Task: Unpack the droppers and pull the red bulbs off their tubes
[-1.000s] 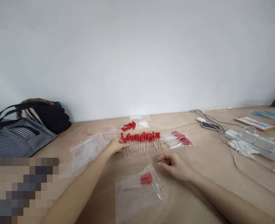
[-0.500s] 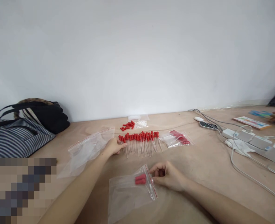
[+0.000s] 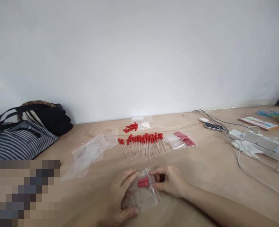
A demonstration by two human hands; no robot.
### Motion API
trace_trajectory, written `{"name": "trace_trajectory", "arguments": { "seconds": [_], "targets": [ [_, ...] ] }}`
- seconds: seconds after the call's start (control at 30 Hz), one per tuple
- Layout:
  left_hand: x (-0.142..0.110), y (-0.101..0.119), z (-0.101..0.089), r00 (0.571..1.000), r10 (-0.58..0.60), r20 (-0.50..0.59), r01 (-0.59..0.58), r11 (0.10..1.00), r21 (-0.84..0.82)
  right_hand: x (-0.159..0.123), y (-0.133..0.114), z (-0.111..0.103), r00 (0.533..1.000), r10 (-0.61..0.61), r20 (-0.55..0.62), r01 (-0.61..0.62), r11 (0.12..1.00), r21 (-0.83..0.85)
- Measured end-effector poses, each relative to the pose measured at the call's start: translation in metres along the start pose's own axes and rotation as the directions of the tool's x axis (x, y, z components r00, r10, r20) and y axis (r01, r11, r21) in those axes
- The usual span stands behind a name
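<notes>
With the worked zip-lock bag as the clock's centre, the white wall (image 3: 139, 63) rises at twelve o'clock behind the wooden table (image 3: 207, 160). The striped tote bag (image 3: 18, 138) sits at ten, and the white power strip (image 3: 264, 143) lies between two and three.

The change is in the left hand (image 3: 118, 195): half a second ago it was at the left end of the row of droppers, and now it is at nine o'clock, beside the bag. Its fingers are spread, thumb well apart; blur hides whether they grip the film. The right hand (image 3: 171, 181), at three, has its fingers curled toward the thumb against the seal; I cannot tell whether they pinch it. Both hands are thus at one bag, and the work has shifted from the row to the bag's mouth.

That clear zip-lock bag (image 3: 142, 201) lies between them, red bulbs (image 3: 143, 182) showing near its seal. An unfilled-looking flat bag (image 3: 89, 154) lies at ten. The red-bulbed droppers (image 3: 144, 143) lie in a row at twelve, the left end now uncovered. A bag of droppers (image 3: 183, 140) is between one and two; loose red bulbs (image 3: 131, 127) lie past eleven.
</notes>
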State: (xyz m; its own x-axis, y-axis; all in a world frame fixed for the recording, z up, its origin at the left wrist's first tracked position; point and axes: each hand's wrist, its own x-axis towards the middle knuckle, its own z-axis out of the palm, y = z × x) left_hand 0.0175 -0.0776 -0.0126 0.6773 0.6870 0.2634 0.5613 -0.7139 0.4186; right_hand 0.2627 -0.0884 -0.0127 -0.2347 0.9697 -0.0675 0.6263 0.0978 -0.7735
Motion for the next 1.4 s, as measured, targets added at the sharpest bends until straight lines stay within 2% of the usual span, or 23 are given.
{"name": "trace_trajectory", "arguments": {
  "seconds": [0.1, 0.2, 0.3, 0.47, 0.63, 0.73, 0.83, 0.9, 0.97, 1.03, 1.13, 1.27, 1.4],
  "targets": [
    [-0.004, 0.007, 0.007, 0.999, 0.001, 0.052, -0.001, 1.0, -0.006, 0.002, -0.004, 0.0, 0.999, -0.054, -0.01, 0.052, 0.994, -0.092],
    [0.01, 0.01, 0.008, 0.996, 0.05, 0.077, -0.048, 0.999, -0.026, 0.005, -0.006, 0.003, 0.992, -0.124, -0.017, 0.119, 0.977, -0.178],
    [0.018, 0.011, 0.009, 0.995, 0.067, 0.071, -0.065, 0.997, -0.028, 0.007, -0.008, 0.006, 0.99, -0.137, -0.014, 0.131, 0.965, -0.226],
    [0.017, 0.014, 0.008, 0.995, 0.022, 0.098, -0.019, 0.999, -0.033, 0.005, -0.015, 0.006, 0.99, -0.137, 0.015, 0.137, 0.969, -0.207],
    [0.016, 0.015, 0.006, 0.992, -0.003, 0.129, 0.009, 0.999, -0.045, 0.003, -0.015, 0.004, 0.975, -0.219, 0.042, 0.222, 0.949, -0.225],
    [0.017, 0.016, 0.007, 0.992, -0.03, 0.123, 0.037, 0.998, -0.058, 0.004, -0.013, 0.008, 0.973, -0.227, 0.036, 0.23, 0.952, -0.202],
    [0.015, 0.013, 0.009, 0.991, -0.04, 0.125, 0.048, 0.997, -0.065, 0.005, -0.012, 0.007, 0.974, -0.226, -0.008, 0.224, 0.968, -0.116],
    [0.014, 0.01, 0.011, 0.991, -0.045, 0.127, 0.054, 0.996, -0.07, 0.006, -0.009, 0.002, 0.982, -0.189, -0.012, 0.189, 0.982, -0.002],
    [0.013, 0.008, 0.012, 0.989, -0.06, 0.133, 0.071, 0.994, -0.079, 0.009, -0.002, -0.006, 0.995, -0.086, 0.052, 0.077, 0.986, 0.148],
    [0.012, 0.007, 0.012, 0.988, -0.082, 0.133, 0.095, 0.991, -0.09, 0.012, 0.008, -0.016, 0.984, 0.018, 0.176, -0.074, 0.945, 0.318],
    [0.012, 0.008, 0.012, 0.988, -0.134, 0.072, 0.141, 0.985, -0.102, 0.017, 0.021, -0.03, 0.96, 0.036, 0.276, -0.181, 0.835, 0.52],
    [0.014, 0.01, 0.009, 0.973, -0.232, -0.019, 0.227, 0.964, -0.136, 0.021, 0.03, -0.046, 0.976, -0.01, 0.218, -0.128, 0.784, 0.608],
    [0.016, 0.008, -0.005, 0.928, -0.367, 0.061, 0.372, 0.911, -0.179, 0.027, 0.041, -0.061, 0.991, 0.088, 0.097, -0.13, 0.714, 0.688]
  ]
}}
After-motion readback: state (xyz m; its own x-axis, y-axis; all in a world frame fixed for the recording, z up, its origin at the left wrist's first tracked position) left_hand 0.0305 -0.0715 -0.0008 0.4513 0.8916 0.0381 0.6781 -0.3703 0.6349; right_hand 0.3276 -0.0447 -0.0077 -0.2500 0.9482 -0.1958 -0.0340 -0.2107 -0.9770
